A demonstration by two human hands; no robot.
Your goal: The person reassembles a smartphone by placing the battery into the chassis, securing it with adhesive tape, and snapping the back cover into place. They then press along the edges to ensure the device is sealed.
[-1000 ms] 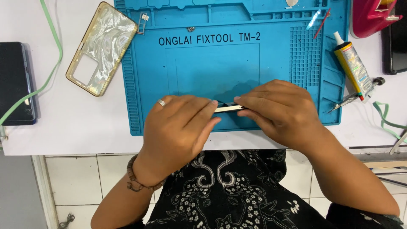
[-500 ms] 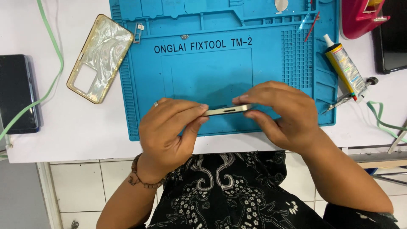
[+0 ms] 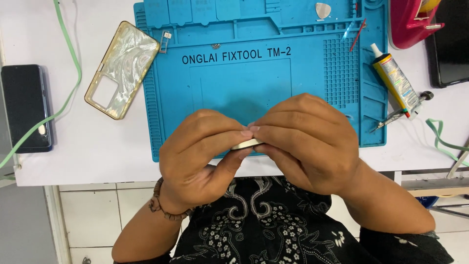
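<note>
1. Left hand (image 3: 200, 151) at lower centre of frame, fingers curled shut, pinching left end of thin flat pale-gold piece (image 3: 246, 144), thumb under, fingertips on top
2. Right hand (image 3: 308, 142) just right of it, also closed, gripping right end of same piece; fingertips of both hands touching over the top edge
3. Thin flat pale-gold piece held edge-on at near edge of blue work mat (image 3: 234, 83), raised off it, mostly hidden by fingers; only short strip of edge showing, exact kind of part not clear
4. Handling guess: light, stiff, thin, smooth metallic edge so likely slippery; probably fragile if flexed; best held by long edges near both ends, not squeezed at middle
5. Containers: moulded compartments along top of mat, mostly bare; pale guitar-pick-shaped opening tool (image 3: 322, 10) in one at upper right; small metal tray part (image 3: 164, 41) at upper left corner of mat; thin red and blue sticks (image 3: 355, 34) on grid area
6. Pink container (image 3: 410, 22) at upper right corner, contents not readable
7. Off mat: marbled phone case with gold rim (image 3: 122, 68) upper left, dark phone (image 3: 25, 107) far left, green cable (image 3: 58, 98) over it, glue tube (image 3: 395, 80) right, tweezers (image 3: 391, 120) below tube, dark device (image 3: 452, 44) far right
</note>
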